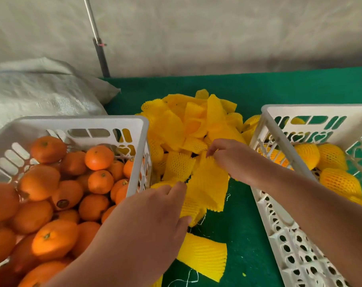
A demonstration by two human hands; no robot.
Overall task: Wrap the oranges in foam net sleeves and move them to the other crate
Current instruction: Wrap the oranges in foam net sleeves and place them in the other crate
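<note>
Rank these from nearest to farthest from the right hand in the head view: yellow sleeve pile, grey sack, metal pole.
1. Yellow sleeve pile: under the right hand, which pinches a sleeve.
2. Grey sack: far left, behind the orange crate.
3. Metal pole: at the back wall.

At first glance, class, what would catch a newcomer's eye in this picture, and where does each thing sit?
First, the heap of bright yellow foam net sleeves on the green mat, between two white crates. The left crate brims with bare oranges, while the right crate holds a few already sleeved. Both hands meet over the heap: the right hand pinches one sleeve's top edge and the left hand holds its lower end.
</note>
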